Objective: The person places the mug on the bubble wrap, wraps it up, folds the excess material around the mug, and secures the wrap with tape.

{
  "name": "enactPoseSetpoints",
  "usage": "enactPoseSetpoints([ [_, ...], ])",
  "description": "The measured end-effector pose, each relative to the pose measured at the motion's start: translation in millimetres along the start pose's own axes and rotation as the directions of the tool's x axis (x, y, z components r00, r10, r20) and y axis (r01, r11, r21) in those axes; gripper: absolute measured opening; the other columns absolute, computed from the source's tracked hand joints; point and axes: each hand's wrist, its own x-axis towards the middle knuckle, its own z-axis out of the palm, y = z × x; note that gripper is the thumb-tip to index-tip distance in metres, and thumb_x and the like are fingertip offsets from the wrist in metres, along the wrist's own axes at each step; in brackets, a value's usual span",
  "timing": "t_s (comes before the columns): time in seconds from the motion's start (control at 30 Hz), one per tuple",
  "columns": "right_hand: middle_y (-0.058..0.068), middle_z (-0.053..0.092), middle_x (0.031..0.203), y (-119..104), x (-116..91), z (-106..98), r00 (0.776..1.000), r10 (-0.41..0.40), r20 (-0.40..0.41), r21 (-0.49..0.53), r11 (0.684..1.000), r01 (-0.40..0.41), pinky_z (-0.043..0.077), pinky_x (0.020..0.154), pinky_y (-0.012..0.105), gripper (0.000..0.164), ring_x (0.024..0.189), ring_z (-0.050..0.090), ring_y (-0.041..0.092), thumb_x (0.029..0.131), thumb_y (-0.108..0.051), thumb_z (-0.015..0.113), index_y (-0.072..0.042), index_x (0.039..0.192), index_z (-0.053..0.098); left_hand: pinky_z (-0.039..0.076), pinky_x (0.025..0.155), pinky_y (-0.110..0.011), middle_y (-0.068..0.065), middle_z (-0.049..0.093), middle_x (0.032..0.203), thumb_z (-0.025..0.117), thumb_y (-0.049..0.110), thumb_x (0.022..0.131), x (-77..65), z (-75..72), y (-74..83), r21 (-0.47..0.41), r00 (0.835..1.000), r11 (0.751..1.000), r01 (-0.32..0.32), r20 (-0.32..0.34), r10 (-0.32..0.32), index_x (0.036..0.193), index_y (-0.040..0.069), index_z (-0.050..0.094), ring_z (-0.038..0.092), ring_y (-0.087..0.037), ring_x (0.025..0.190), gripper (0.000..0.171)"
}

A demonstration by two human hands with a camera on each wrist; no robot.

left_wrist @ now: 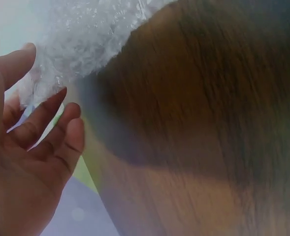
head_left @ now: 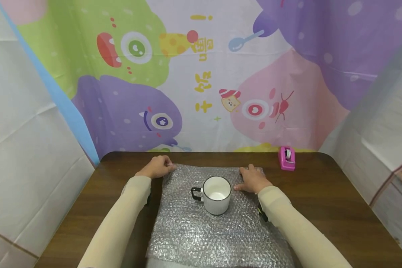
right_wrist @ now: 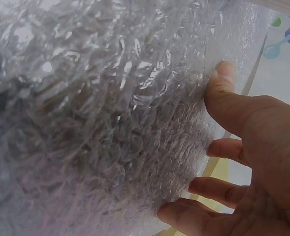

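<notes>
Bubble wrap lies on the brown table, and a white mug stands upright on it nearer the far edge, handle toward the left edge. The left hand pinches the wrap's far left corner; the right hand, thumb spread wide from its fingers, touches it near the far right corner. Toward the table's far right corner sits a pink tape dispenser.

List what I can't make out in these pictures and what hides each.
Head: tabletop beneath the bubble wrap, covered by it.
Head: underside of the mug, hidden by its own body.
Head: any lettering on the tape dispenser, too small.
Left wrist: part of the left hand, cut by the left edge.
Right wrist: part of the right hand, cut by the right edge.
</notes>
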Motion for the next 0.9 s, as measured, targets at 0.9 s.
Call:
enactPoseSetpoints([
  [0.9,0.034,0.047,0.143,-1,0,-1,1.0,0.001,0.019,0.007,1.0,-0.001,0.04,0.109,0.067,0.077,0.131,0.044,0.062,0.09,-0.046,0.078,0.0,0.146,0.051,0.055,0.061,-0.03,-0.004,0.076,0.08,0.077,0.025,0.094,-10.2,-5.6,4.8,-0.154,0.989,0.986,-0.057,-0.14,0.035,0.098,0.004,0.078,0.068,-0.013,0.063,0.021],
])
